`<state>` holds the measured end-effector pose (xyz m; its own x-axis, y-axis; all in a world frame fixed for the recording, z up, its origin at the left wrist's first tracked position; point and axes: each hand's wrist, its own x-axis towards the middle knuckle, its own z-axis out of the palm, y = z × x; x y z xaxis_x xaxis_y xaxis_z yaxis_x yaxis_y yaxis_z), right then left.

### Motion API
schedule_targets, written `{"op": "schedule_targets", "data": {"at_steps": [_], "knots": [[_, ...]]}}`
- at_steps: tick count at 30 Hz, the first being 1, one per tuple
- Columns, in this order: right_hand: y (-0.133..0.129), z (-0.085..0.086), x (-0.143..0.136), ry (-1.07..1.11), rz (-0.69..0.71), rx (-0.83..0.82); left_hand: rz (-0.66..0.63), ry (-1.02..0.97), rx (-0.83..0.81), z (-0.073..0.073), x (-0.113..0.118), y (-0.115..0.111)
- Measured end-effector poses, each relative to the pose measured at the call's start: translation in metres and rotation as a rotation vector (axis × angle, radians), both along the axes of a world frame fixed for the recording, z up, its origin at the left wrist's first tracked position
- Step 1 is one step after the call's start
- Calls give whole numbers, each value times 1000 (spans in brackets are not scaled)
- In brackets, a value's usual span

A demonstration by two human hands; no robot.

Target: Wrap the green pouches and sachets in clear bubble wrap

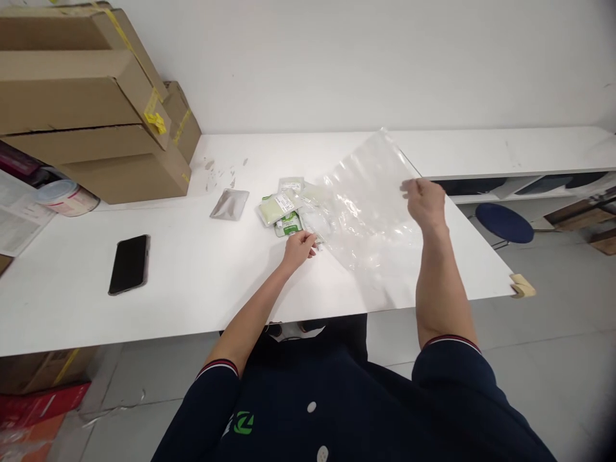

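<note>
A large clear plastic bag (370, 199) is stretched over the white table in front of me. My right hand (426, 200) is closed on its right edge, raised above the tabletop. At the bag's left end, my left hand (299, 250) pinches the plastic between thumb and fingers. Just beyond my left hand lies a small pile of packets, with a pale green sachet (276, 208) on top and a bright green packet (289, 224) beneath. Some packets at the pile's right side show through or under the clear plastic; I cannot tell which. A silver-grey pouch (230, 205) lies apart to the left.
A black phone (129, 264) lies on the table (192, 314) at left. Stacked cardboard boxes (91, 102) and a round tub (67, 197) stand at the back left. A blue stool (504, 222) is on the floor at right, near a padded table corner (522, 286).
</note>
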<state>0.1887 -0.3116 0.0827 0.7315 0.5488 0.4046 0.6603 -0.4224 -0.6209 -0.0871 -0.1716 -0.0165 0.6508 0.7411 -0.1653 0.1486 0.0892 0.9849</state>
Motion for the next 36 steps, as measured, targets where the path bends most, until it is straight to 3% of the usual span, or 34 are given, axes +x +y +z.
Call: {"op": "schedule_targets", "data": {"at_steps": [5, 7, 10, 12, 15, 18, 20, 24, 26, 28, 29, 31, 34, 36], "knots": [[7, 57, -41, 235, 252, 306, 72, -195, 6, 24, -19, 7], [17, 68, -63, 325, 354, 399, 109, -250, 49, 38, -28, 13], [37, 68, -96, 499, 492, 480, 114, -296, 100, 59, -46, 25], [54, 58, -117, 605, 564, 460, 131, -309, 126, 69, -60, 32], [83, 35, -149, 755, 650, 430, 307, -257, 227, 71, -87, 44], [111, 2, -189, 923, 696, 488, 496, -101, 435, 68, -123, 62], [124, -24, -222, 1004, 742, 430, 611, 1, 611, 74, -153, 76], [131, -74, -285, 919, 870, 60, 893, 162, 965, 118, -210, 92], [126, -90, -300, 756, 887, -38, 862, 201, 1082, 141, -228, 85], [118, -95, -299, 505, 856, -158, 769, 250, 1148, 149, -236, 67], [114, -95, -292, 379, 822, -236, 703, 308, 1203, 145, -237, 56], [104, -90, -268, 218, 718, -382, 521, 446, 1363, 119, -236, 35], [86, -84, -223, 175, 573, -533, 197, 601, 1551, 55, -237, 14], [73, -83, -197, 146, 457, -629, 80, 671, 1560, 14, -244, 6]]}}
